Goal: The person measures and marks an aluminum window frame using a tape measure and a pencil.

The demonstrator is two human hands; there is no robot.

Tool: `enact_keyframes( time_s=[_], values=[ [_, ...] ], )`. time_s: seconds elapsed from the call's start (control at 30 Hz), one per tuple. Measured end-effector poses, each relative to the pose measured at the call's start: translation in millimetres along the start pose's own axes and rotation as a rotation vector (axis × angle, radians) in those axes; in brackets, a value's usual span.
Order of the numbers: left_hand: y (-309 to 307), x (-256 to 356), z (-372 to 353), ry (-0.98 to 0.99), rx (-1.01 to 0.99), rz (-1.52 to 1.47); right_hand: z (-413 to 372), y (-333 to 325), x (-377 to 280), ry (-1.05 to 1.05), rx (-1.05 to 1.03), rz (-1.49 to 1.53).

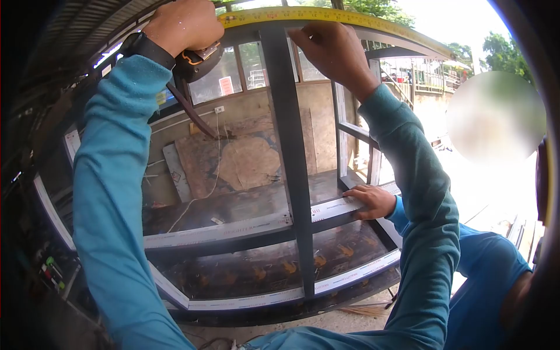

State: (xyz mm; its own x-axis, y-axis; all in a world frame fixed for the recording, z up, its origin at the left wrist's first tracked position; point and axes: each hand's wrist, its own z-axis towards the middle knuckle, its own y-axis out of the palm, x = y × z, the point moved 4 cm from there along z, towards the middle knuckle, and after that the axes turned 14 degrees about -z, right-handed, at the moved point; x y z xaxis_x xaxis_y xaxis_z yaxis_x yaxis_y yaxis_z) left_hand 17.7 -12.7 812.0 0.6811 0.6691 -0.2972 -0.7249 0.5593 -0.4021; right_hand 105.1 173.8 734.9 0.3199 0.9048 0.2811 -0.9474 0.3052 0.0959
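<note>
My left hand, with a dark band at the wrist, is closed around a tape measure at the upper left. The dark case with an orange edge hangs just below my fingers. Its yellow blade runs out to the right along the top rail of a black metal frame. Close under the blade, my right hand is closed in a pinch beside the top of the middle upright. What its fingertips hold, if anything, I cannot make out.
Another person's hand rests on the frame's middle rail at the right, below my right forearm. White printed film covers several rails. A large patterned board leans against the wall behind, near a hanging white cord.
</note>
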Motion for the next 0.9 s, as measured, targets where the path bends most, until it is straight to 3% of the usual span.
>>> enact_keyframes(
  time_s=[0.33,0.4,0.47,0.53,0.57,0.6,0.63,0.77,0.9],
  values=[
    [3.3,2.4,2.4,0.013,-0.039,0.035,22.5,23.6,10.8,0.197,-0.026,-0.123],
    [61.5,-16.1,34.0,0.389,0.007,0.292,21.0,17.7,15.5,0.177,-0.088,-0.057],
    [4.8,-4.5,4.8,0.105,-0.008,-0.015,9.4,20.0,25.7,0.163,-0.090,-0.023],
    [7.5,-13.0,-1.8,0.236,0.075,-0.203,-4.4,22.7,41.1,0.172,-0.109,0.001],
    [1.1,-12.6,-16.1,0.280,0.033,-0.275,-13.5,26.3,50.4,0.187,-0.129,0.017],
    [38.2,-9.0,2.7,0.155,-0.006,-0.261,-22.9,29.1,62.0,0.209,-0.141,0.024],
    [12.6,-3.8,-33.3,0.141,-0.184,-0.277,-33.1,30.8,74.6,0.235,-0.152,0.025],
    [36.9,10.8,-79.1,0.338,-0.427,-0.556,-75.6,36.5,106.8,0.372,-0.190,0.074],
    [77.9,21.7,-132.0,0.335,-0.427,-0.789,-130.3,20.5,106.8,0.569,-0.151,0.229]
  ],
)
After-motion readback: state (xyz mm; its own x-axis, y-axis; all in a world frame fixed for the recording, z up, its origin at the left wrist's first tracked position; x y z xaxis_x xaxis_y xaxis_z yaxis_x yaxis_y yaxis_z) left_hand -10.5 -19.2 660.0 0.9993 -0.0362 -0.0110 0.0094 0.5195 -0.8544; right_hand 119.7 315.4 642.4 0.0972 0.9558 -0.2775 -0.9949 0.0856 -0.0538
